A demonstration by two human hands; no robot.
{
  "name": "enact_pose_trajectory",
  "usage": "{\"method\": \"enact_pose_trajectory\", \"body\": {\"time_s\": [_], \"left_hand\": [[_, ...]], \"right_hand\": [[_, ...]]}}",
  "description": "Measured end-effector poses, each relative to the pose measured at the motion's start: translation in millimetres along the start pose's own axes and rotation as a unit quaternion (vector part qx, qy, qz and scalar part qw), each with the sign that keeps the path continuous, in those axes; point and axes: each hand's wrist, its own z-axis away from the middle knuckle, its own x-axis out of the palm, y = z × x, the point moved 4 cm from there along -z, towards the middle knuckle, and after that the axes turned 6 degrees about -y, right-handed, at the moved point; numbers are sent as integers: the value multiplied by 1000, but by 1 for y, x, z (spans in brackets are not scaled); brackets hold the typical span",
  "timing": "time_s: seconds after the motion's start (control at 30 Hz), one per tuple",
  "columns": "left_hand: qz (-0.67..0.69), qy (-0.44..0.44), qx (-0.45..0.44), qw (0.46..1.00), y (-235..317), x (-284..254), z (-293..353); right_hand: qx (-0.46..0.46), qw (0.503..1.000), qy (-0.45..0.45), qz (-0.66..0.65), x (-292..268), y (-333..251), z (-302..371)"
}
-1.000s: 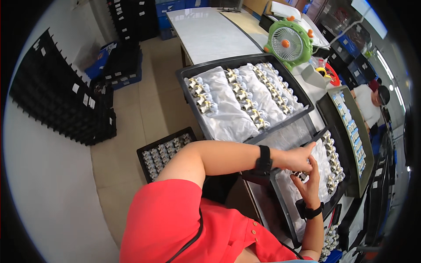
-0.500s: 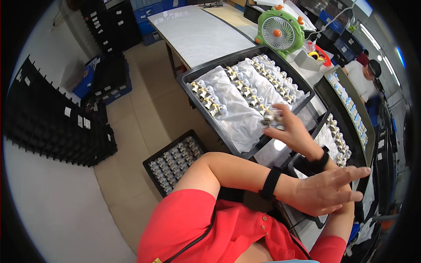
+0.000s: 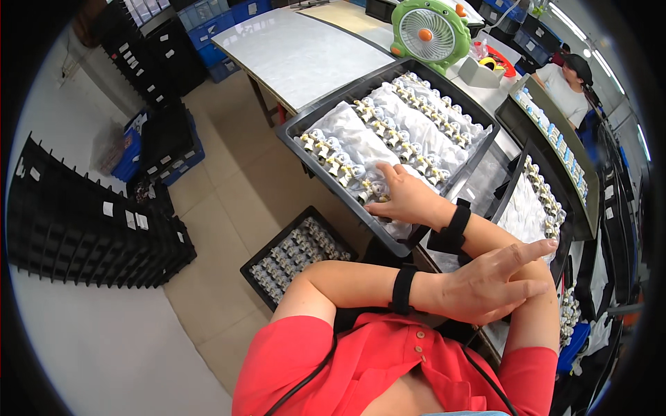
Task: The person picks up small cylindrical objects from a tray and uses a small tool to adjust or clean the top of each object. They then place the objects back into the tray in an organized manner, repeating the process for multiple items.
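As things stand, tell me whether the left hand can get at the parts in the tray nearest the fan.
Probably not directly: the right forearm lies between the left hand and the parts, and the right hand is among them. Reaching over might work.

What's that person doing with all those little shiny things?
Someone in a red top has their right hand in a black tray, at the near end of a row of small metal-looking parts. The rows lie among white wrapping. The left hand is spread, in front of the right arm, with nothing visible in it.
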Motion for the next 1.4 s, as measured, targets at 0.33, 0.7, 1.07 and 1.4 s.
{"method": "enact_pose_trajectory", "body": {"time_s": [0.33,0.7,1.07,1.4], "left_hand": [[-9,-13,-19,1000,-9,0,4],[-56,-49,-24,997,-18,18,2],[-103,-75,-24,992,-19,36,-4],[-87,-190,-39,977,-27,56,-10]], "right_hand": [[-54,998,-44,0,-10,25,7],[-27,980,-121,-155,-3,36,-1],[-64,992,98,-46,12,29,5],[-138,947,246,-155,-63,66,55]]}}
